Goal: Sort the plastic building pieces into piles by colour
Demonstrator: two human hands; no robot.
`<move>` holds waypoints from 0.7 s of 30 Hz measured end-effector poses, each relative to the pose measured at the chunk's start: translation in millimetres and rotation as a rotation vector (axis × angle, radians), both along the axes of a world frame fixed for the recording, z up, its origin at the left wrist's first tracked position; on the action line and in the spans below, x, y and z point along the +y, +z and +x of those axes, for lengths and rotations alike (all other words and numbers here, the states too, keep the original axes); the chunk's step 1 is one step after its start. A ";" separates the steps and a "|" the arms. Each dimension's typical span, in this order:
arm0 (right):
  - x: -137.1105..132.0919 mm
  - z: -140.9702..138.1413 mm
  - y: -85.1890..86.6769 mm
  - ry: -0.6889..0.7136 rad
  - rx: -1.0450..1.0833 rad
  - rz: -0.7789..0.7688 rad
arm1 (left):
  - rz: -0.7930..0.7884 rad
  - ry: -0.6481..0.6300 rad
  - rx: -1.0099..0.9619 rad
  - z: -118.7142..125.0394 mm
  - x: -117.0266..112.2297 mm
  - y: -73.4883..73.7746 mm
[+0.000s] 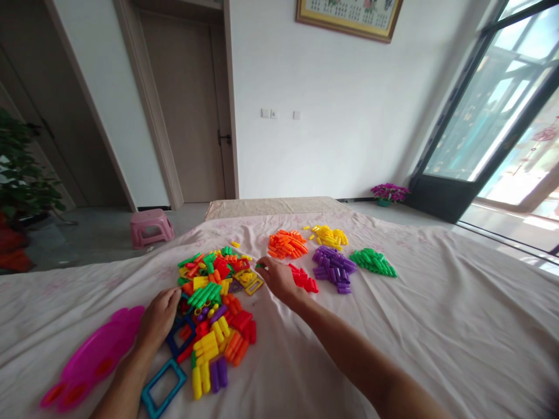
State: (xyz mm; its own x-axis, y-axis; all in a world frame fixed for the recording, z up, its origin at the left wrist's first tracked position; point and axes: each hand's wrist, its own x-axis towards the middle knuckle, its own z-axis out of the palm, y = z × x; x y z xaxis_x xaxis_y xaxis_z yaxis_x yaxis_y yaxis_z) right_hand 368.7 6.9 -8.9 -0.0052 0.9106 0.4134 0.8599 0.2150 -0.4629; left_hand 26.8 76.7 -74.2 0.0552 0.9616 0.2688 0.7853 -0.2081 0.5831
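Observation:
My right hand [277, 279] is closed in a pinch, with a bit of a green plastic piece [261, 266] showing at its fingertips. It is between the mixed heap of coloured plastic building pieces [205, 295] and a small red pile [304, 279]. At the heap's left edge my left hand [162, 311] has its fingers curled together; what they hold, if anything, is hidden. A dark blue square frame [174, 348] lies beside that hand. Sorted piles sit beyond my right hand: orange [287, 244], yellow [331, 237], purple [334, 266] and green [373, 261].
A pale patterned cloth [445, 326] with wrinkles covers the surface. To the left lies a magenta plastic tray [98, 352], with a teal frame [163, 387] near the front. Past the cloth, a pink stool [151, 228] and a potted purple plant [389, 193] stand on the floor.

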 end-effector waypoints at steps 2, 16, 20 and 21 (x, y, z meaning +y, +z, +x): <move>-8.9 34.6 1.0 -0.081 0.059 0.044 | 0.005 -0.001 -0.002 -0.1 0.2 -0.6; -99.6 293.9 3.0 -0.960 -0.182 0.039 | -0.017 0.014 0.007 2.4 -1.8 0.7; -89.2 267.3 -1.4 -0.853 -0.135 0.119 | -0.015 0.024 0.007 1.9 -1.2 -0.3; -81.9 250.7 0.1 -0.770 -0.114 0.145 | -0.014 0.024 0.007 1.7 -0.9 -0.5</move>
State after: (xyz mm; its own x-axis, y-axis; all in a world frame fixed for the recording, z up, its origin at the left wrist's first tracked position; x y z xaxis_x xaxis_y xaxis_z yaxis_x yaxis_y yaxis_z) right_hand 619.4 -75.0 -8.8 0.5548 0.6123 0.5632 0.8320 -0.4080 -0.3759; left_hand 28.5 75.8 -74.7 0.0337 0.9663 0.2553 0.7943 -0.1809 0.5799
